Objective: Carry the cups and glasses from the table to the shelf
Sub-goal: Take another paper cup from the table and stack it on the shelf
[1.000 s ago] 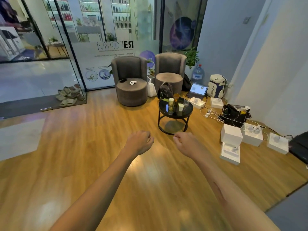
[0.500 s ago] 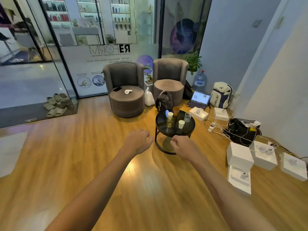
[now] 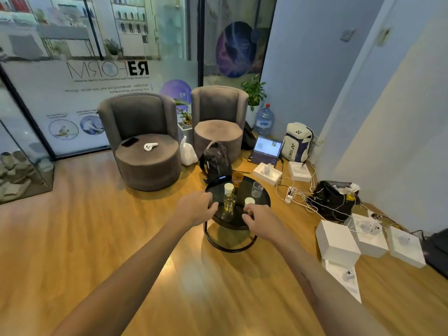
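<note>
Both forearms reach fwd over the wood floor (image 3: 72, 238), bare. Left hand (image 3: 196, 209) sits in front of the near-left rim of the round black counter (image 3: 263, 194); its grip is curled loosely together, holding nothing. Right hand (image 3: 260, 220) is in front of the near-right rim, fingers likewise curled in on an empty grip; whether either hand touches the counter can't be told.

On the counter, nearest first: a yellowish glass (image 3: 229, 202) just beyond and btwn the hands, a small white cup (image 3: 249, 201) to its right, close to the right hand. Further back, a second white cup (image 3: 228, 188) at left, a clear glass (image 3: 257, 189) at right, and an amber glass (image 3: 237, 178) at the far edge. All upright, apart from each other.

Beyond the counter: a black backpack (image 3: 215, 161) on the floor, then 2 grey armchairs (image 3: 145, 141) w/ a white object on the left seat. Right side: white boxes (image 3: 337, 241), cables, a laptop (image 3: 266, 150) and a white sports bag (image 3: 298, 141) along the wall.
</note>
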